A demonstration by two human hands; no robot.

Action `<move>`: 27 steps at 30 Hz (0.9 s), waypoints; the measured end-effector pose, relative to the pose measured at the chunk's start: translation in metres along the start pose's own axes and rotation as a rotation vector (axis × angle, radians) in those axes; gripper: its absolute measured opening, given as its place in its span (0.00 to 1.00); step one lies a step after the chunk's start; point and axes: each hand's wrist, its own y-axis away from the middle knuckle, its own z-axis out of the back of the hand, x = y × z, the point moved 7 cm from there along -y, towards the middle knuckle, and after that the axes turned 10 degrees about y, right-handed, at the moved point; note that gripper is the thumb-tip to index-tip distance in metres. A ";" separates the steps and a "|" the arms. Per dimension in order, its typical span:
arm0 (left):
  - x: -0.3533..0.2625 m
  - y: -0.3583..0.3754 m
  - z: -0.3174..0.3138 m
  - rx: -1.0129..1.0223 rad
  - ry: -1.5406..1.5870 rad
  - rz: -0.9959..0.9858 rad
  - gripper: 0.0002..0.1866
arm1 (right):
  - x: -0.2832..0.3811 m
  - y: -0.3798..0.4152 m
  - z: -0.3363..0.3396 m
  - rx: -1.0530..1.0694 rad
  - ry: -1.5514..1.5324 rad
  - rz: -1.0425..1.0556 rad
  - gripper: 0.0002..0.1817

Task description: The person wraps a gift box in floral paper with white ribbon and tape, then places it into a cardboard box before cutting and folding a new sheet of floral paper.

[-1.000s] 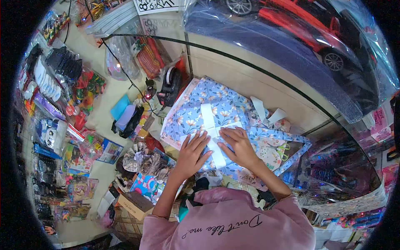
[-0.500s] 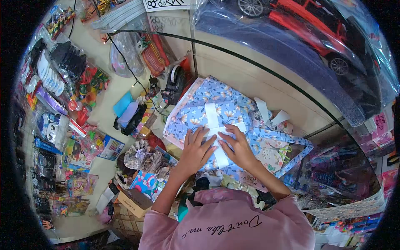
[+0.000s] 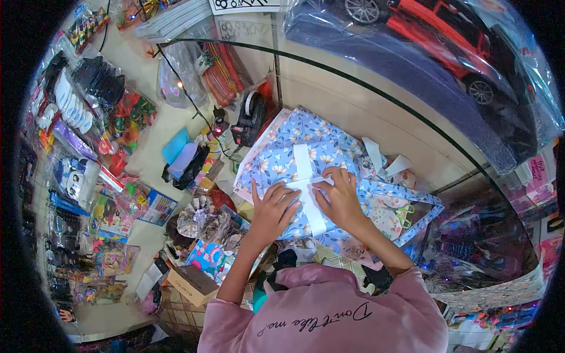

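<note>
A package in blue floral wrapping paper [image 3: 276,162] lies in front of me, with a white paper strip [image 3: 303,162] running down it and another white piece crossing at the middle. My left hand [image 3: 273,213] rests on the left part of the package, its fingers spread and tips by the crossing. On the other side, my right hand [image 3: 341,201] lies with bent, parted fingers on the right end of the cross piece. Green-handled scissors [image 3: 404,215] lie to the right on a floral sheet, their blades hard to make out.
A black tape dispenser [image 3: 249,120] stands behind the package. White paper scraps [image 3: 385,165] lie at its right. Left of it are a silvery bow [image 3: 200,217], a cardboard box [image 3: 193,283] and many packaged toys. A boxed red toy car [image 3: 435,44] sits beyond the curved glass edge.
My hands have slid slightly apart along the white cross piece, the left one outward to the left, the right one a little up and right. The package stays in place.
</note>
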 end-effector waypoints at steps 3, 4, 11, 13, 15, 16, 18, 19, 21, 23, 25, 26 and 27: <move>0.001 0.003 0.002 0.014 0.033 -0.002 0.16 | -0.010 -0.008 -0.001 0.058 -0.129 -0.003 0.08; 0.001 0.003 0.003 0.017 0.043 0.000 0.16 | -0.016 -0.009 -0.001 0.053 -0.195 -0.012 0.08; -0.001 0.004 0.003 0.059 0.072 -0.016 0.17 | -0.021 -0.011 0.011 -0.023 -0.292 -0.041 0.10; -0.001 0.006 0.003 0.064 0.079 -0.032 0.18 | -0.019 -0.008 0.007 -0.003 -0.292 -0.039 0.10; -0.002 0.008 0.005 0.068 0.079 -0.048 0.18 | -0.017 -0.005 0.005 0.013 -0.295 -0.042 0.11; -0.003 0.008 0.006 0.069 0.079 -0.056 0.18 | -0.017 -0.005 0.005 0.018 -0.299 -0.044 0.11; -0.005 0.010 0.008 0.062 0.071 -0.059 0.18 | -0.015 -0.005 0.006 0.022 -0.298 -0.039 0.11; -0.006 0.010 0.009 0.058 0.067 -0.061 0.18 | -0.014 -0.006 0.007 0.019 -0.293 -0.033 0.11; -0.007 0.012 0.013 0.041 0.071 -0.062 0.18 | -0.011 -0.009 0.012 0.024 -0.291 -0.018 0.11; -0.009 0.013 0.022 0.017 0.079 -0.057 0.18 | -0.005 -0.017 0.019 0.039 -0.297 0.001 0.12; -0.006 0.013 0.035 -0.012 0.092 -0.046 0.18 | 0.005 -0.030 0.021 0.102 -0.402 0.065 0.12; -0.001 0.012 0.042 -0.042 0.062 -0.033 0.18 | 0.011 -0.038 0.020 0.133 -0.454 0.098 0.12; 0.006 0.012 0.048 -0.072 0.031 -0.019 0.18 | 0.018 -0.047 0.014 0.201 -0.578 0.090 0.12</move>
